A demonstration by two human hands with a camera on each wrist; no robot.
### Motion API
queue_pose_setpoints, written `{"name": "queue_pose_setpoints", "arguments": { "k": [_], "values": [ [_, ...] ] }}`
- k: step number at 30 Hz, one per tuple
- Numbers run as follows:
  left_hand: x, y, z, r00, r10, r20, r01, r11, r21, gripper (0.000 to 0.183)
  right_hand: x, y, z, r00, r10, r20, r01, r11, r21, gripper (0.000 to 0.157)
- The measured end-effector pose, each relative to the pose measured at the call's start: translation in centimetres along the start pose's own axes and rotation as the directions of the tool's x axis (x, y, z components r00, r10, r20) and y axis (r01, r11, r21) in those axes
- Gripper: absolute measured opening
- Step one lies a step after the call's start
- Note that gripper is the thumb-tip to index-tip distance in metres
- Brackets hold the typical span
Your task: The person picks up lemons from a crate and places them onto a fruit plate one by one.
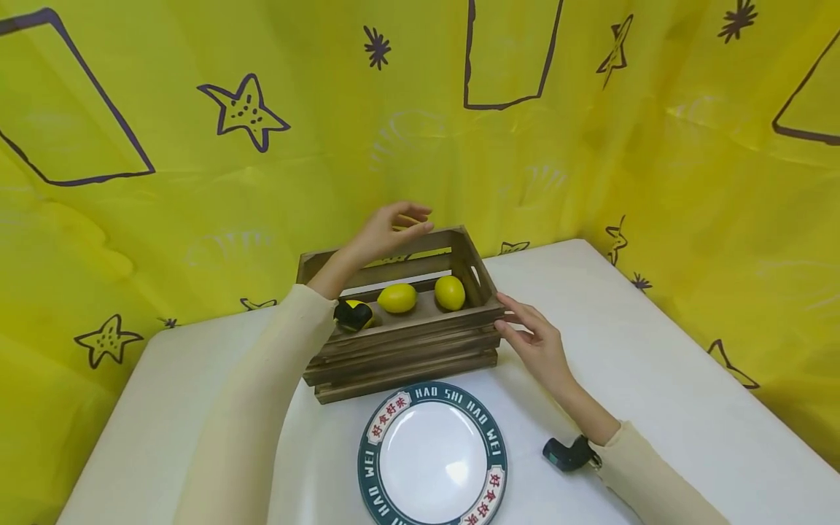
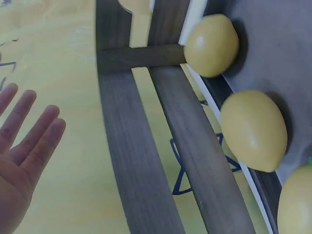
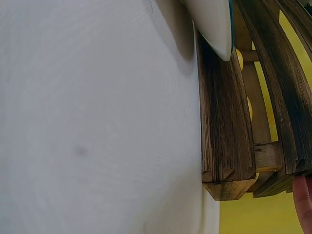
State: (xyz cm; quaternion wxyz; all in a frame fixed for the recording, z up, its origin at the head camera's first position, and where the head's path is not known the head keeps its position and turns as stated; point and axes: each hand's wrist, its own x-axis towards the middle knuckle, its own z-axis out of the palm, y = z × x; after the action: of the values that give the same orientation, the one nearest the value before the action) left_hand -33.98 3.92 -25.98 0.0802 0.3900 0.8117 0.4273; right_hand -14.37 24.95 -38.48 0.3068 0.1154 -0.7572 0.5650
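Three lemons (image 1: 397, 298) lay in one wooden crate (image 1: 413, 339).
My left hand (image 1: 389, 232) hung over it, fingers loosely apart, holding nothing; my right hand (image 1: 534, 348) touched its right end with extended fingers, gripping nothing. In the head view, one black wrist camera (image 1: 353, 316) partly covered the leftmost lemon; one green-rimmed plate (image 1: 429, 452) lay before the crate on the white table (image 1: 558, 277).

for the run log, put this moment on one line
left hand: empty, near crate; right hand: touching crate; lemons: three visible in crate; plate: in front
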Motion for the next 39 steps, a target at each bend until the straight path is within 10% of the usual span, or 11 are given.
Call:
{"name": "queue_pose_setpoints", "arguments": {
  "k": [14, 39],
  "values": [
    [1.2, -1.7, 2.3, 0.993, 0.039, 0.112, -0.021, 0.987, -0.157, 0.040, -0.2, 0.2, -0.1, 1.000, 0.024, -0.003, -0.024, 1.000, -0.008, 0.043],
    [3.4, -2.5, 4.7, 0.975, 0.024, 0.221, -0.009, 0.998, -0.069, 0.040, 0.0, 0.1, 0.1, 0.999, 0.038, -0.001, -0.038, 0.999, -0.014, 0.042]
  ]
}}
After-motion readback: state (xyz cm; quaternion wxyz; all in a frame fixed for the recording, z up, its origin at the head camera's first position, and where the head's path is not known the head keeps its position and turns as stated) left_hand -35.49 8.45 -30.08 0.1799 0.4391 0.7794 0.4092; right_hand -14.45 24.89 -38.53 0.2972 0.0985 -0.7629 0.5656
